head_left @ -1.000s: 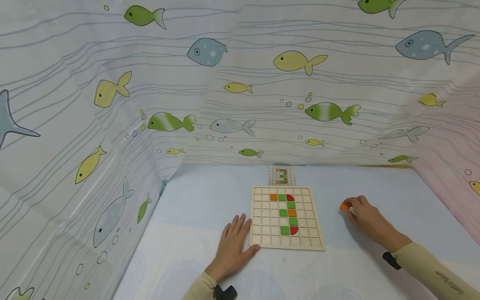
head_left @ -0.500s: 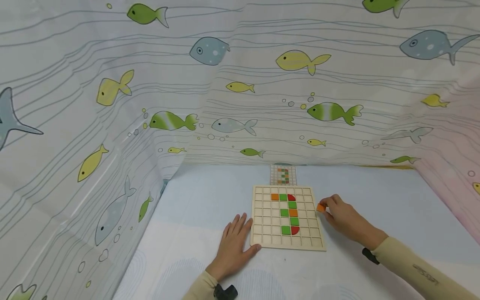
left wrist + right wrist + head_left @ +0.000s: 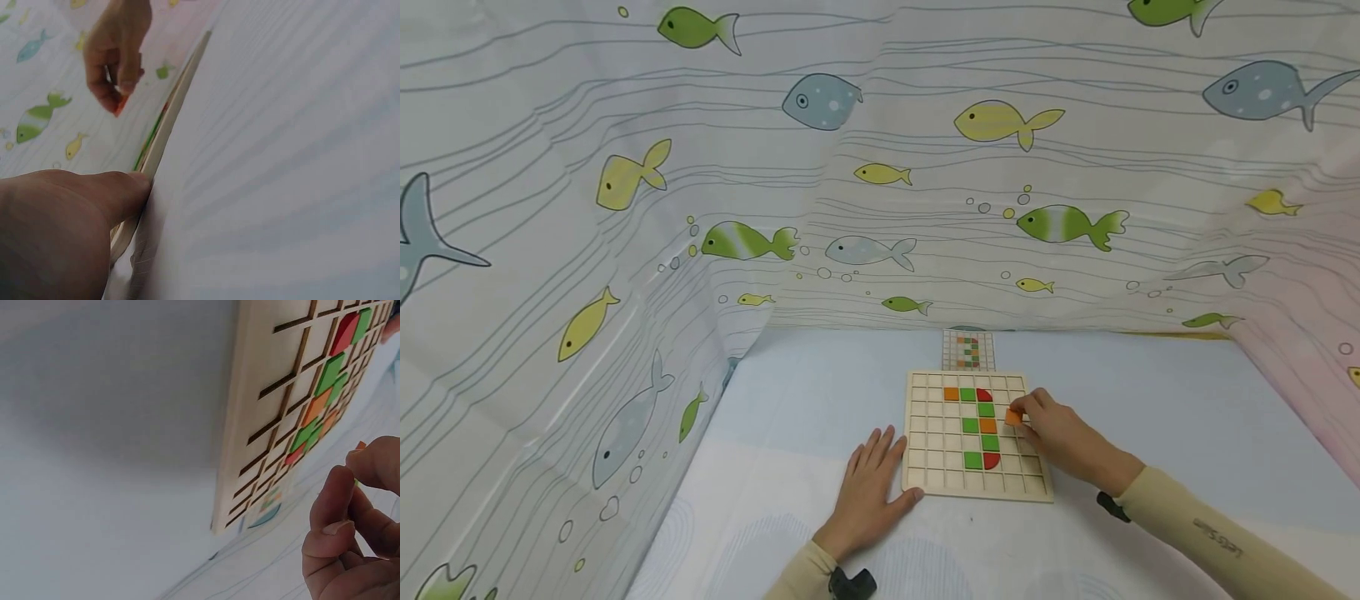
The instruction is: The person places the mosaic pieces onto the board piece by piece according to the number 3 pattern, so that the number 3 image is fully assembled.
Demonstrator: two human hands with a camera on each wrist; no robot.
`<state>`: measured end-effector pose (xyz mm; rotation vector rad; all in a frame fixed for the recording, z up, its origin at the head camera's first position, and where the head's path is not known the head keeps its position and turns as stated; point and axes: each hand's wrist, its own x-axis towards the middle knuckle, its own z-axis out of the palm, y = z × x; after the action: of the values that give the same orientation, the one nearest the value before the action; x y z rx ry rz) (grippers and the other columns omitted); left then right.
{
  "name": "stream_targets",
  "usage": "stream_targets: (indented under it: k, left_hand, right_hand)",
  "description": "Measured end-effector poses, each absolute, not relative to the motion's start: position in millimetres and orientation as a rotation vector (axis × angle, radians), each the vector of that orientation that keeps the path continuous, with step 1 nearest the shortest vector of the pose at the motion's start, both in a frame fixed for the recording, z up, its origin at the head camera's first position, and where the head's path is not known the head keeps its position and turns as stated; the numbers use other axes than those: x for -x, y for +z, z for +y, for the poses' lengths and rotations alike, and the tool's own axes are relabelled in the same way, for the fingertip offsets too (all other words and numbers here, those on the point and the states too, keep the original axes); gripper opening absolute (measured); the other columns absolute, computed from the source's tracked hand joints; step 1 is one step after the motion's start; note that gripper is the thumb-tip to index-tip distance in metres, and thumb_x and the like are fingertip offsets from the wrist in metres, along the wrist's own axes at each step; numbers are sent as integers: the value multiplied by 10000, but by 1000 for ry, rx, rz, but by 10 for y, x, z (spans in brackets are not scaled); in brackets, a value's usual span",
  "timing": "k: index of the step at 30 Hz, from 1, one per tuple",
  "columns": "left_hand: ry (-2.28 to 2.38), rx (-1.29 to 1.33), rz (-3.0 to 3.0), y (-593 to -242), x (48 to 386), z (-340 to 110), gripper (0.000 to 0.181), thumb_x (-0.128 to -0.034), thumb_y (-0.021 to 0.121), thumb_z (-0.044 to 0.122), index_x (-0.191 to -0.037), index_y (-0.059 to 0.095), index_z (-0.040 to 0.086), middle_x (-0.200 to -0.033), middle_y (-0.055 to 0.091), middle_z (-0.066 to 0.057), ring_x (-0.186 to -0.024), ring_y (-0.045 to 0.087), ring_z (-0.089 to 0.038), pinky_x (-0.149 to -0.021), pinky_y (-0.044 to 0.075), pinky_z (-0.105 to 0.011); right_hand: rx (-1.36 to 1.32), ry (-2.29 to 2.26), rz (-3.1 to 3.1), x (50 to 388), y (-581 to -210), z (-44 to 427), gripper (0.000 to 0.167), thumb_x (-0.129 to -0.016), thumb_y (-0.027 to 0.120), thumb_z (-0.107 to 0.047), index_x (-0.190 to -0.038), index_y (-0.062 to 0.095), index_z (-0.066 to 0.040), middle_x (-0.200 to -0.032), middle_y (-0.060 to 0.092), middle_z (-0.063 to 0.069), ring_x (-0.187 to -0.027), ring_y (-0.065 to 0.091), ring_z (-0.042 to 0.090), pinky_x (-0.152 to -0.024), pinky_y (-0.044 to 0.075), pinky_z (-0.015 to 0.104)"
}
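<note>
A wooden grid board (image 3: pixel 936 479) lies flat on the table with orange, green and red tiles set in its squares, among them a green tile (image 3: pixel 973 460) and a red quarter-round tile (image 3: pixel 991 460). Over the board's right part, my right hand (image 3: pixel 1063 433) pinches an orange square tile (image 3: pixel 1012 417) between thumb and fingers. The right wrist view shows only a sliver of that tile past the fingertips. At the board's lower left corner, my left hand (image 3: pixel 868 496) rests with straight fingers, its thumb touching the edge in the left wrist view.
Behind the board stands a small pattern card (image 3: pixel 968 350) printed with a grid and coloured squares. A fish-printed sheet (image 3: pixel 865 208) hangs at the back and left, and a pink sheet (image 3: pixel 1300 367) at the right. Pale cloth (image 3: pixel 812 375) covers the table.
My right hand has carried the orange tile leftward, from the table on the right to above the board. My left hand has stayed at the corner.
</note>
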<state>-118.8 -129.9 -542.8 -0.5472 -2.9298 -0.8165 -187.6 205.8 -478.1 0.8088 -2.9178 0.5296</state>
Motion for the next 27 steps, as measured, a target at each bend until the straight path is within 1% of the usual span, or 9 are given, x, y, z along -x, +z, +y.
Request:
stream_targets:
  k: [4, 6, 8, 15, 24, 27]
  left_hand:
    - [-811, 548, -2926, -5431, 1194, -1299, 767, -1005, 648, 508, -1610, 442, 85, -1714, 355, -176, -1612, 270, -410, -1276, 236, -652]
    - [-810, 547, -2927, -5435, 1197, -1299, 768, -1005, 649, 508, -1611, 440, 86, -1715, 354, -175, -1612, 270, -409, -1276, 236, -652]
    - [-814, 546, -2931, -5434, 1198, -1298, 771, -1002, 652, 506, -1613, 438, 88, -1716, 351, -175, -1613, 267, -408, -1277, 231, -653]
    - [-830, 550, -2927, -5431, 1191, -1295, 769, -997, 670, 488, -1605, 446, 74, -1708, 357, -191, -1607, 276, -419, -1268, 237, -665]
    - [-787, 562, -2907, -5452, 1190, -1306, 769, -998, 673, 491, -1599, 450, 68, -1700, 372, -195, -1594, 301, -429, -1256, 261, -661]
    - [-797, 558, -2919, -5463, 1192, -1307, 768, -1001, 665, 500, -1606, 445, 81, -1707, 363, -185, -1604, 285, -417, -1267, 249, -655]
  right_hand:
    - [-880, 526, -2884, 1879, -4769, 1980, 287, -976, 755, -61, -1224, 622, -4, -1094, 599, 85, -840, 625, 132, -726, 614, 284]
    - [-910, 532, -2881, 1876, -4766, 1932, 288, -978, 753, -61, -1228, 623, -3, -1108, 602, 79, -862, 632, 136, -750, 621, 283]
    - [-933, 567, -2884, 1873, -4767, 1876, 280, -983, 745, -60, -1227, 621, -6, -1109, 602, 75, -861, 631, 134, -741, 612, 272]
    - [-1042, 546, -2843, 1862, -4813, 1702, 276, -975, 760, -70, -1210, 621, -31, -1057, 606, 54, -748, 570, 79, -661, 552, 201]
    - [-1114, 549, -2832, 1826, -4825, 1510, 231, -970, 772, -96, -1161, 662, -29, -1042, 638, 67, -720, 549, 63, -673, 566, 218]
    - [-1158, 518, -2825, 1809, -4843, 1481, 225, -969, 776, -98, -1161, 683, -28, -1023, 641, 44, -742, 553, 59, -691, 576, 213]
